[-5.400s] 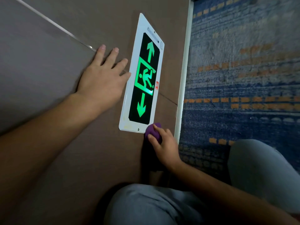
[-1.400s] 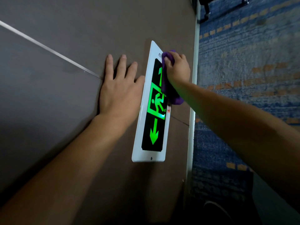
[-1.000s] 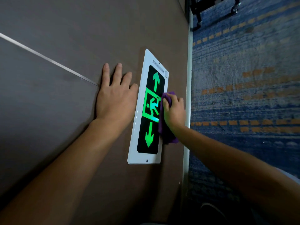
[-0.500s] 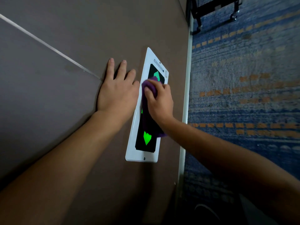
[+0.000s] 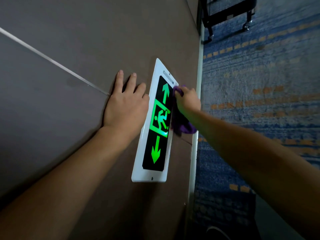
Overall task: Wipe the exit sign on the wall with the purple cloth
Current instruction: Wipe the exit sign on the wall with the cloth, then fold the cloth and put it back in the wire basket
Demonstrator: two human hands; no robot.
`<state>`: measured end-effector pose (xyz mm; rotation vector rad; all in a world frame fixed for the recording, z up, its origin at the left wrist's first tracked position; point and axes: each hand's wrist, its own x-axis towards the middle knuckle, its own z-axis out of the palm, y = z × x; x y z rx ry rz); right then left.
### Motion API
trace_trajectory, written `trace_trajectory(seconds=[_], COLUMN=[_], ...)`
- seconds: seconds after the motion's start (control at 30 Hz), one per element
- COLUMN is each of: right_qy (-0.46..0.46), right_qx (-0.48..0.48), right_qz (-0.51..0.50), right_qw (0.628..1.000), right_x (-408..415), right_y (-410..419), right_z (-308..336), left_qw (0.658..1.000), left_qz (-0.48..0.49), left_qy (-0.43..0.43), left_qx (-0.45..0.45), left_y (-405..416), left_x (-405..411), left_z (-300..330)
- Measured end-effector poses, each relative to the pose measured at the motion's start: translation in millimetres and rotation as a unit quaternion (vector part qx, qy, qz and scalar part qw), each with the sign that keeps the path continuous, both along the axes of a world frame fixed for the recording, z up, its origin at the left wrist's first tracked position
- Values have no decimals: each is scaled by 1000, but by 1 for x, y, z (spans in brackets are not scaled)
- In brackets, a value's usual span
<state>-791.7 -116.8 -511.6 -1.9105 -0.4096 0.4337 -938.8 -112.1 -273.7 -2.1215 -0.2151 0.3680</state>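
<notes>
Right hand (image 5: 187, 101) hides purple cloth (image 5: 185, 126) middle.

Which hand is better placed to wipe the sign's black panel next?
The right hand: it already grips the purple cloth at the exit sign's edge. The left hand lies flat on the wall.

Cloth's off the middle now
right hand (image 5: 187, 101) dragged the purple cloth (image 5: 183, 126) from the sign's face over to its 3 o'clock edge, so the green symbols (image 5: 161, 118) show again.
</notes>
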Motion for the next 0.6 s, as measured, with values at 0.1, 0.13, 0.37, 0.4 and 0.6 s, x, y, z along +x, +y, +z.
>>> trace_trajectory(seconds=[0.1, 0.13, 0.37, 0.4, 0.6], right_qy=[56, 67, 28, 24, 91], right_qx=[-102, -125, -92, -71, 153], right_qz=[104, 135, 149, 141, 29], right_qw=[988, 981, 984, 987, 984], right_x=[-32, -40, -53, -50, -31], right_y=[-36, -52, -152, -159, -207], right_z=[-41, -51, -39, -27, 75], left_qw=[1000, 1000, 995, 991, 871], left_qz=[2, 3, 51, 62, 98], left_qy=[-3, -9, -38, -59, -269], left_qx=[-1, -5, -81, -107, -400], left_y=[1, 1, -16, -21, -71], left_x=[2, 2, -3, -5, -12], left_z=[-1, -2, -8, -9, -30])
